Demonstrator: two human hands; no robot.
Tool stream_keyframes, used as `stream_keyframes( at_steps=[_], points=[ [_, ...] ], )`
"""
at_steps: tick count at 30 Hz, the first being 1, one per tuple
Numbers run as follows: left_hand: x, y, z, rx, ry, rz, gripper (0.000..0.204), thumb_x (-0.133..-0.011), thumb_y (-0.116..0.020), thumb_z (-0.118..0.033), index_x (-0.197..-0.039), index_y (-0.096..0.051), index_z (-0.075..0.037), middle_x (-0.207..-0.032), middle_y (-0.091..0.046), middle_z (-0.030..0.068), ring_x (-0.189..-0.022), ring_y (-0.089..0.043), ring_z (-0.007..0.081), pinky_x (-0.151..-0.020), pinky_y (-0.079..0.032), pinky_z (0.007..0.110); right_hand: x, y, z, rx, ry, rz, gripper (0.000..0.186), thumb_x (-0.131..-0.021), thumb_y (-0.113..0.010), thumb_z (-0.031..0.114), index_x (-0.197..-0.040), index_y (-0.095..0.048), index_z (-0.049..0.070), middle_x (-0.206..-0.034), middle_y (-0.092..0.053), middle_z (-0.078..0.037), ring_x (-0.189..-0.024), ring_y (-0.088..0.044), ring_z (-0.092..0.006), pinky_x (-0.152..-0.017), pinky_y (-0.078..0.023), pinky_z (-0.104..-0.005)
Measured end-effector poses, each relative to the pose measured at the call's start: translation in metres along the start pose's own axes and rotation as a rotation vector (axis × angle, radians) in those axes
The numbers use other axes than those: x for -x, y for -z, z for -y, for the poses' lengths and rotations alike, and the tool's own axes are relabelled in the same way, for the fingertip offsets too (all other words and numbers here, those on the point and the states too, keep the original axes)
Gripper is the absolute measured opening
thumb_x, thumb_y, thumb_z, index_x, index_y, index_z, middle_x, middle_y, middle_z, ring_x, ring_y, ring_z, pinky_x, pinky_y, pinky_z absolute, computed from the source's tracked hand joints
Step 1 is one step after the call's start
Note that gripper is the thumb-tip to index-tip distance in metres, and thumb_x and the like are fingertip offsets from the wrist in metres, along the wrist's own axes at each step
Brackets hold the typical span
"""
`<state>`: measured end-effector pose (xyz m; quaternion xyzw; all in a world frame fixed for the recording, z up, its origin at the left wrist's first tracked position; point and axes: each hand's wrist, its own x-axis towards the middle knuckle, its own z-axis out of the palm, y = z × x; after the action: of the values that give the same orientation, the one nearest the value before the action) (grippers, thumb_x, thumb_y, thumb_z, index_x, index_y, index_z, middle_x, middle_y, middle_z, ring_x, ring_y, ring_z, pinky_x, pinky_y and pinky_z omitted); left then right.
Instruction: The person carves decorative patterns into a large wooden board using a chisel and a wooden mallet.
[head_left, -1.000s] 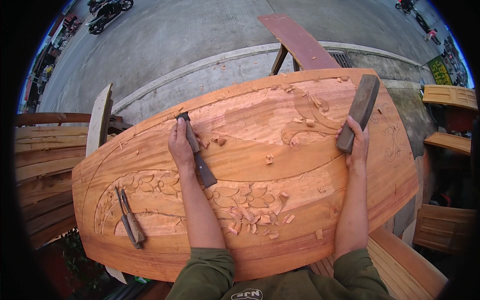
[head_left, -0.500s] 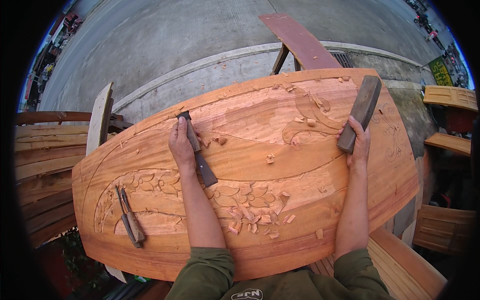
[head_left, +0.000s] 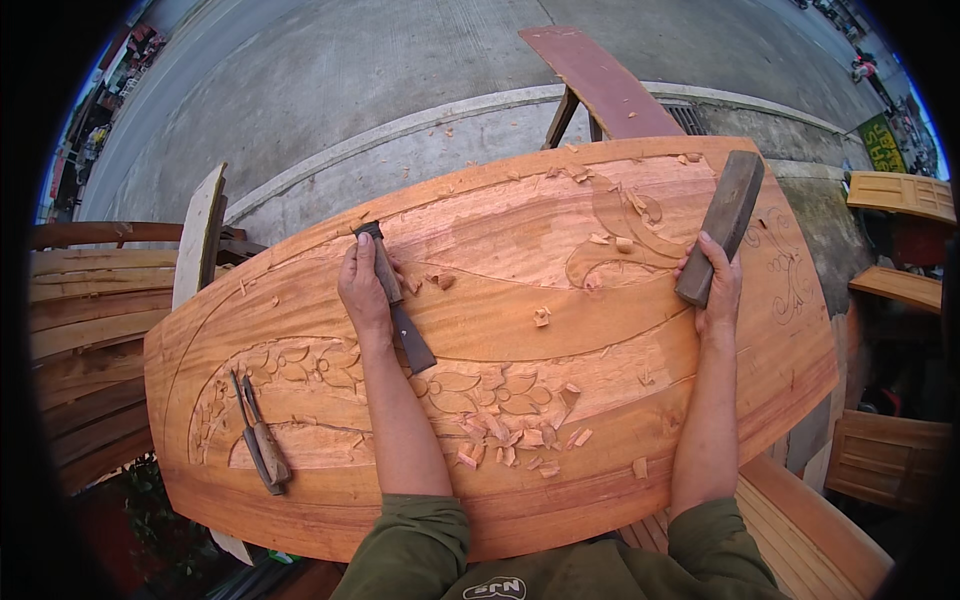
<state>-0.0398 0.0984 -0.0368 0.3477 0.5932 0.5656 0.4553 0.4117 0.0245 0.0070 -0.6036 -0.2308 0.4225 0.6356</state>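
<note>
A large wooden panel [head_left: 590, 330] lies in front of me, carved in part with leaves and scrolls. My left hand [head_left: 364, 295] is closed round the wooden handle of a wide flat chisel [head_left: 411, 338], whose dark blade slants toward me over the panel's middle left. In my right hand [head_left: 714, 282] is a dark rectangular wooden mallet [head_left: 733, 215], tilted up toward the far right corner of the panel. Two slim carving gouges [head_left: 262, 440] rest side by side at the panel's near left.
Wood chips [head_left: 515, 437] are scattered over the carving. Stacked planks [head_left: 95, 340] stand at the left, and a pale board [head_left: 200, 240] sticks up beside the panel. Beyond the far edge is a reddish bench [head_left: 605, 80]. Panelled doors [head_left: 890, 460] lie at the right.
My hands, the chisel and the mallet stay almost where they were. Far off at the upper right, a person in the street has shifted slightly.
</note>
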Motion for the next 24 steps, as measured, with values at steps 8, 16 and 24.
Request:
stream_keyframes(
  at_steps=[8,16,24],
  points=[
    [0.0,0.0021,-0.0003,-0.011,0.013,0.008,0.041,-0.113,-0.059,-0.043,-0.1,-0.069,-0.005,-0.076,-0.068,0.0051,-0.059,-0.063,0.0113,-0.055,-0.052,0.025,-0.0008,0.0005,-0.0006,0.005,0.001,0.001,0.04,-0.096,-0.078,0.025,-0.122,-0.055,0.006,-0.09,-0.063,-0.007,-0.068,-0.068,-0.0175,-0.059,-0.06,-0.0328],
    [-0.0008,0.001,0.0006,-0.001,0.004,0.005,0.041,-0.112,-0.059,-0.044,-0.098,-0.069,-0.006,-0.075,-0.068,0.0052,-0.057,-0.062,0.0117,-0.054,-0.051,0.026,-0.001,0.0014,0.0,0.009,0.005,0.011,0.036,-0.099,-0.076,0.024,-0.121,-0.055,0.005,-0.09,-0.065,-0.008,-0.069,-0.068,-0.0175,-0.059,-0.06,-0.0328],
    [0.0011,-0.0001,-0.0018,-0.006,0.021,-0.004,0.041,-0.112,-0.06,-0.043,-0.099,-0.07,-0.006,-0.075,-0.068,0.005,-0.058,-0.062,0.0111,-0.054,-0.051,0.026,-0.0016,0.0008,-0.0007,-0.01,0.002,0.01,0.038,-0.097,-0.077,0.024,-0.122,-0.055,0.006,-0.09,-0.064,-0.008,-0.069,-0.068,-0.0178,-0.059,-0.06,-0.0331]
  ],
)
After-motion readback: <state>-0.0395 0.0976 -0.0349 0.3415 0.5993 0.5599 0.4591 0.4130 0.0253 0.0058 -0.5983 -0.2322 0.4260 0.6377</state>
